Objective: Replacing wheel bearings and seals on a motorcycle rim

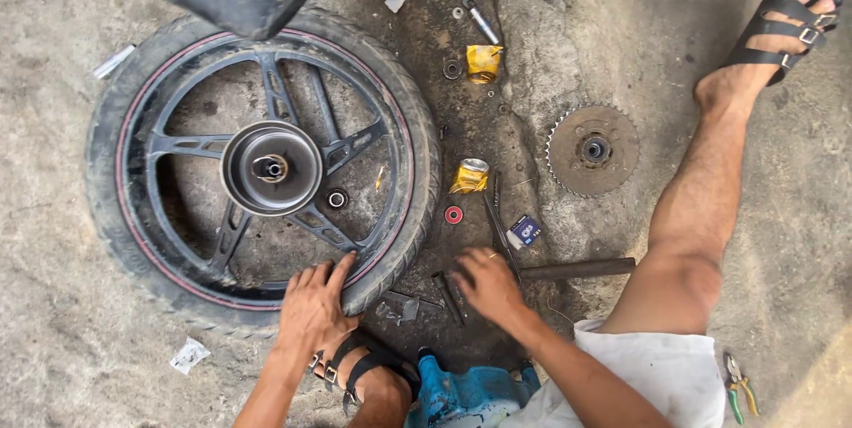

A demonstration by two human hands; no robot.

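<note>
Head view: wheel (266,166) already off the machine, flat on the concrete floor (53,215) at nine o'clock of the frame. Sprocket (593,149) already separate, lying well apart at three o'clock. Small parts loose between them: red ring (453,214), bearing (336,199) between the spokes, two small boxes. Judged mid-job, hub refit seemingly outstanding.

Left hand (312,304) spread flat, pressed on the tyre at six o'clock of the wheel. Right hand (486,284) curled loosely over a thin dark tool (449,297) beside a metal bar (577,268); actual grip impossible to tell.

Wheel: dusty black five-spoke casting, red rim stripe, worn tyre, pale hub drum at centre.
</note>
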